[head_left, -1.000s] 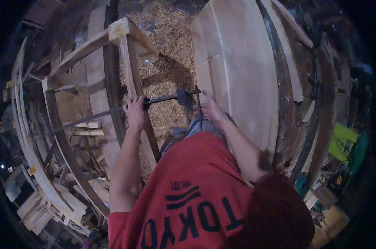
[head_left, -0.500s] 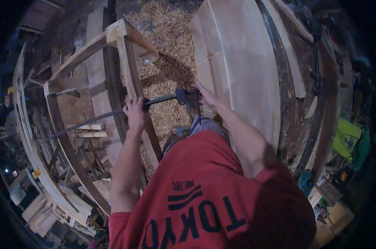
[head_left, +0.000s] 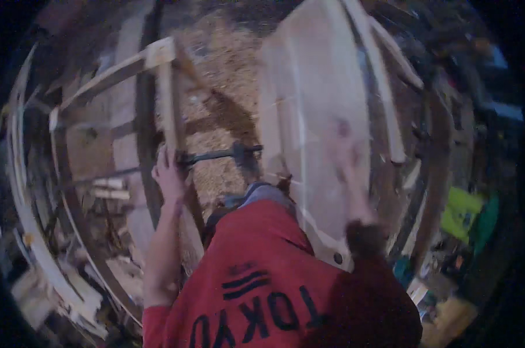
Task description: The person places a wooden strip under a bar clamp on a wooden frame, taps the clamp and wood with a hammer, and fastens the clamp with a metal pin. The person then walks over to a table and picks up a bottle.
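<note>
A wooden frame [head_left: 171, 98] of squared timber stands at my left. Across it lies a long dark bar clamp [head_left: 213, 155], its head end sticking out to the right over the wood shavings. My left hand [head_left: 169, 174] is closed around the clamp where it meets the frame's near rail; the palm side is hidden. Over the wide pale wooden slab [head_left: 317, 75] on the right, my right hand [head_left: 348, 148] is smeared by motion and apart from the clamp. Its fingers cannot be made out.
Shavings [head_left: 227, 52] cover the floor between frame and slab. Long wood strips [head_left: 384, 87] lie beyond the slab's right side. A bright green item [head_left: 460, 214] is at the far right. Offcuts [head_left: 109, 191] lie inside the frame, and long curved boards [head_left: 27, 197] run along the left.
My right hand has let go of the clamp's head end and swung right over the slab. My left hand stays at the frame rail. The whole view has shifted slightly.
</note>
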Motion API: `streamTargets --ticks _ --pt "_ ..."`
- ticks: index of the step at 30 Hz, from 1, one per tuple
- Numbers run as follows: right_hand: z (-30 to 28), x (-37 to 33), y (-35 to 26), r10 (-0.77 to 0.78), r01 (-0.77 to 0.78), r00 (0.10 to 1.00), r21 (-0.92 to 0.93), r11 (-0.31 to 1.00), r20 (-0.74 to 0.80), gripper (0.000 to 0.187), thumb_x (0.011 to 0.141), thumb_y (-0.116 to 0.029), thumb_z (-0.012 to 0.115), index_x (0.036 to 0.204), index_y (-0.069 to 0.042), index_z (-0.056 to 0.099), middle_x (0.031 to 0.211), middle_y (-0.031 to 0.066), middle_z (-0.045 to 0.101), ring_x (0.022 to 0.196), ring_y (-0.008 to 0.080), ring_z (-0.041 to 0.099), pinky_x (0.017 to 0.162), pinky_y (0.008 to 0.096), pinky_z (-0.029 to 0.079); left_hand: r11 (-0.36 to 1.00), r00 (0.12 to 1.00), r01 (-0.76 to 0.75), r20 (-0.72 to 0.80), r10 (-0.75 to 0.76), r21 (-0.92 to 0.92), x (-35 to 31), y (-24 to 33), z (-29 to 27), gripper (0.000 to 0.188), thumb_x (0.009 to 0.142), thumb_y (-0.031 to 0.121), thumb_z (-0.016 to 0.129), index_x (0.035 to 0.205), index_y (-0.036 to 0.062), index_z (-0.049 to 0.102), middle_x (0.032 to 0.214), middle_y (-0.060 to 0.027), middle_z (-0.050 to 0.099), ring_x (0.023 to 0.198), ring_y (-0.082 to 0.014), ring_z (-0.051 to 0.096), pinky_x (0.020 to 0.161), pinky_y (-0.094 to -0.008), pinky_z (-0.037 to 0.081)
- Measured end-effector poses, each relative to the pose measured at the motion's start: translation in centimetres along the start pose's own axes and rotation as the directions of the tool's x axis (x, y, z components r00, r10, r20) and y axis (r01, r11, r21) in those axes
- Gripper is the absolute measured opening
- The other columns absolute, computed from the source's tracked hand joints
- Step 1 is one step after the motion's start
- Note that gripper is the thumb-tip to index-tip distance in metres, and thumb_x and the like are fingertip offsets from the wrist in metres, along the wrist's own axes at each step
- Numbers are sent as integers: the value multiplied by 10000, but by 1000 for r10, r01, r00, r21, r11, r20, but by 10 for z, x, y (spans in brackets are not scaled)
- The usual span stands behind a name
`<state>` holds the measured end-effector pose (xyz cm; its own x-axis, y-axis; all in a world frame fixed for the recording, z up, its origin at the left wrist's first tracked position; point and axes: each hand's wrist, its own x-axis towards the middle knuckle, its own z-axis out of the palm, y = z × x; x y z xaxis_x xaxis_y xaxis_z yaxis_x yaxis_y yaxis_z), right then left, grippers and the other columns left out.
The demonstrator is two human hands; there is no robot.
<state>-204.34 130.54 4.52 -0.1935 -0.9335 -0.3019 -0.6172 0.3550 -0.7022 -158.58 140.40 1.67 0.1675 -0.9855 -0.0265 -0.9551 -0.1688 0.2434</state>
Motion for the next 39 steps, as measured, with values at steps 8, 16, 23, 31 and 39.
streamTargets --ticks 8,16,23,31,39 --pt "-80 80 72 -140 165 941 57 985 -309 362 967 -347 571 1142 -38 642 1054 107 666 848 218 622 749 324 508 913 949 302 -6 -315 -274 -84 -16 18 682 780 277 742 1335 26 436 1364 -236 467 1214 -429 459 999 -520 345" --pt "189 14 38 45 -411 841 583 701 539 652 977 -609 271 1345 -122 499 1313 27 545 1047 192 478 908 423 349 868 899 419 -14 -438 -265 -78 48 25 715 772 304 713 1374 18 453 1520 -193 301 1410 -448 221 1125 -572 229" --pt "209 -34 37 339 -646 732 442 623 591 762 925 -732 242 1306 -124 501 1076 56 597 925 167 503 767 361 389 904 944 328 46 -328 -275 -94 27 35 566 773 311 712 1249 33 581 1556 -152 262 1423 -447 192 1108 -593 222" --pt "139 -93 -12 87 -358 790 342 869 607 682 972 -498 474 1473 -58 329 1239 114 581 1056 165 554 860 301 458 931 952 305 58 -299 -201 -90 24 26 457 784 317 701 1164 74 628 1544 -163 283 1411 -427 232 1113 -579 219" --pt "130 -30 -66 -167 33 895 311 950 415 334 958 -224 592 1203 1 627 1054 68 673 873 121 610 823 275 470 924 983 91 -118 -144 -372 -33 95 9 641 882 433 594 1394 84 431 1521 -137 328 1405 -344 291 1128 -555 209"
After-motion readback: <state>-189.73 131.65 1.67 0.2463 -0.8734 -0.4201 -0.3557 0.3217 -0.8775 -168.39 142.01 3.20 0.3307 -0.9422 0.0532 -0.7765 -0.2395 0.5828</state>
